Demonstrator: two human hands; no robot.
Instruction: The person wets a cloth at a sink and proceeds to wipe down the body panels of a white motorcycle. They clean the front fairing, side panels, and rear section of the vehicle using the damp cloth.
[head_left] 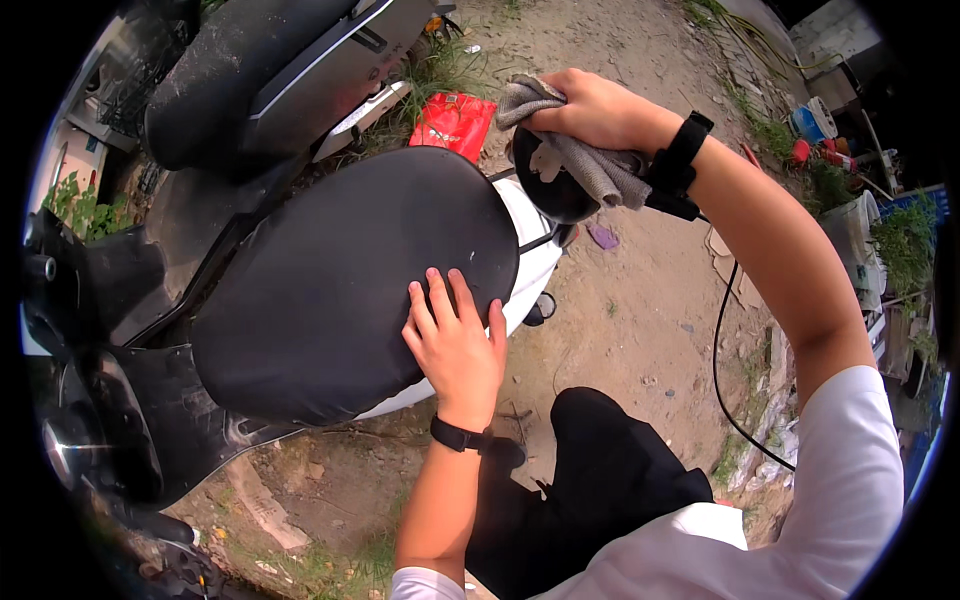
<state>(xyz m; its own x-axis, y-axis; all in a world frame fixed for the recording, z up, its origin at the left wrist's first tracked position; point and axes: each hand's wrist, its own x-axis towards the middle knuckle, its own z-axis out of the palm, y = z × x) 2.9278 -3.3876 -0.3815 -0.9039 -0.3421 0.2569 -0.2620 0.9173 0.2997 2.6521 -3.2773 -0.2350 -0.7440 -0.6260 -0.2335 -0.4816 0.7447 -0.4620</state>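
Note:
My left hand (455,350) lies flat with its fingers spread on the black seat (330,260) of a white scooter (535,265). My right hand (600,108) grips a grey cloth (608,172), bunched under the fingers and hanging past the wrist. The cloth lies against a rounded black backrest (565,200) behind the seat. A pale, worn-looking patch (546,162) shows on the backrest beside the cloth. Both wrists wear black bands.
A second scooter (320,70) stands close alongside at the upper left. Beyond the seat lies a red bag (455,125). A black cable (722,370) runs over the dirt ground (640,300). Buckets (815,120) and clutter line the right side.

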